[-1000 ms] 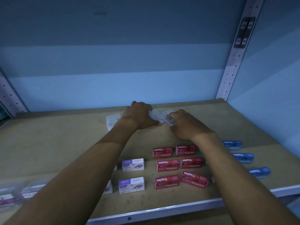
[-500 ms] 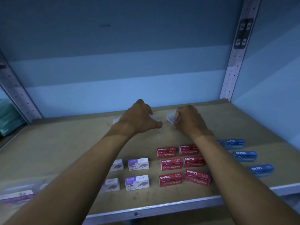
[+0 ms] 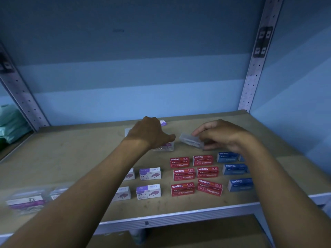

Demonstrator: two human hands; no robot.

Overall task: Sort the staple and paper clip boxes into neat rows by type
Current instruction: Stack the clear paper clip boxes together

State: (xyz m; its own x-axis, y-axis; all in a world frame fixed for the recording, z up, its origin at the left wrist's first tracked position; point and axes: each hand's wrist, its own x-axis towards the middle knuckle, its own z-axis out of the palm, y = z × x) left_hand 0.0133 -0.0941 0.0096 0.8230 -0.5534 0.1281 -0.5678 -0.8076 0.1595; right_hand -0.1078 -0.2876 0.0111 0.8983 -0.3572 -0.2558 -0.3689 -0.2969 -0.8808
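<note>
On the wooden shelf, my left hand is curled over a clear paper clip box with a purple label; its fingertips are hidden. To its right, my right hand pinches a second clear paper clip box, held tilted just above the shelf. Nearer to me, red staple boxes lie in two columns, with the front right one skewed. Blue staple boxes form a column to their right. White and purple staple boxes sit to their left, partly behind my left forearm.
Another clear box and a small purple-and-white box lie behind my left hand. Blurred clear packs sit at the front left. A green bag lies beyond the left upright. The metal shelf edge runs along the front.
My hands have moved apart. The right hand has lifted and tilted its clear box to the right, and the left hand now has a clear box showing beneath it.
</note>
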